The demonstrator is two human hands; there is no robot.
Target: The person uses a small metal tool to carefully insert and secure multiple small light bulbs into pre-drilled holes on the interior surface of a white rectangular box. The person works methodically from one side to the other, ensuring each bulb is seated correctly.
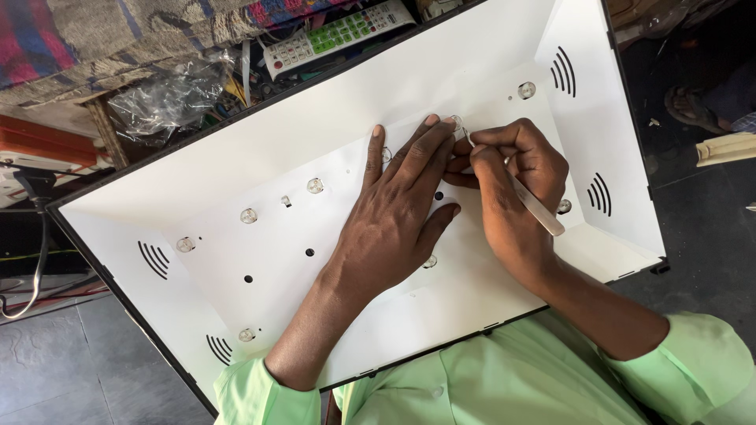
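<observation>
The white reflector sheet (260,260) of an opened flat-panel backlight tray is the landmark here. Near its upper middle, the left hand (394,205) lies flat, fingers spread and pressed on the sheet, closed on nothing. Just right of it and touching its fingertips, the right hand (512,177) is clamped on a pair of pale tweezers (529,206), the tip meeting a small clear LED lens (457,122) at the sheet's upper middle edge.

Doing this well seems to call for the flat hand to pin the sheet close beside the lens so it cannot lift or buckle, while the tweezers work low and shallow under the lens rim rather than prying steeply, which could crack it or tear the sheet. Other lenses (249,216) sit in a row toward the sheet's left, and a remote control (339,35) lies beyond its top edge.
</observation>
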